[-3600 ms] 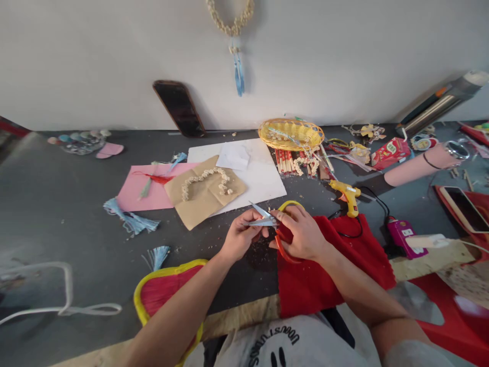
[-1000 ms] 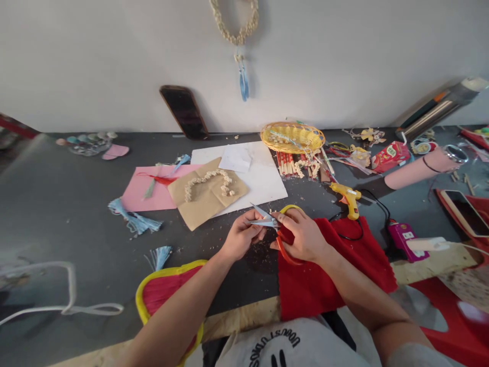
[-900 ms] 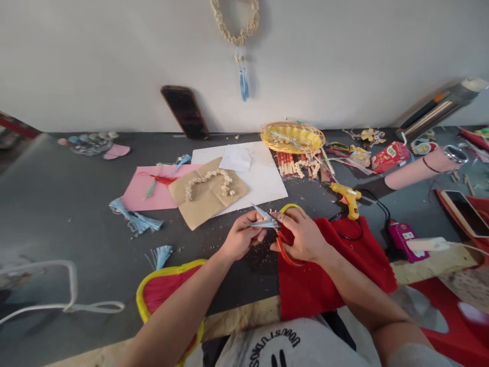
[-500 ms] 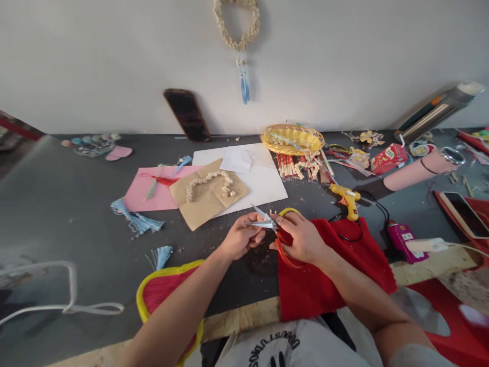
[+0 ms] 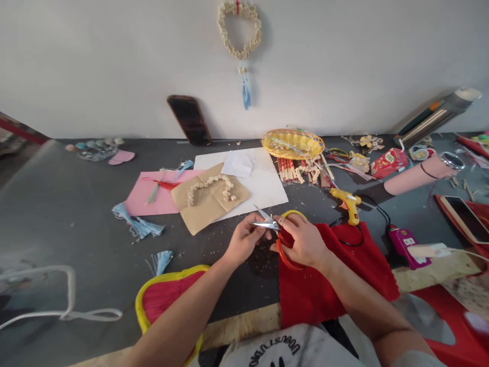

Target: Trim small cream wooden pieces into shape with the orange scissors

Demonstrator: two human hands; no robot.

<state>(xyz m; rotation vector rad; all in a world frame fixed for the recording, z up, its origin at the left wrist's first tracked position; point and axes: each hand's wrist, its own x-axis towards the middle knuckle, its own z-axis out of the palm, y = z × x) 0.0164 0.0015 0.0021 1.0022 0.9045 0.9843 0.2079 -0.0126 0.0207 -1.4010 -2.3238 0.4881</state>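
My right hand is closed around scissors with one yellow and one red handle loop; the metal blades point left and stand slightly apart. My left hand pinches something small at the blades, too small to make out. Both hands hover over the dark table, above a scatter of pale crumbs. A red cloth lies under my right wrist.
Brown paper with a shell string lies on white and pink sheets behind my hands. A yellow basket, sticks and a yellow glue gun sit to the right. Blue tassels lie left; a red, yellow-rimmed heart shape sits near me.
The hands stay together at the scissors with hardly any shift. The view has tilted slightly, so everything sits a little lower in the frame.
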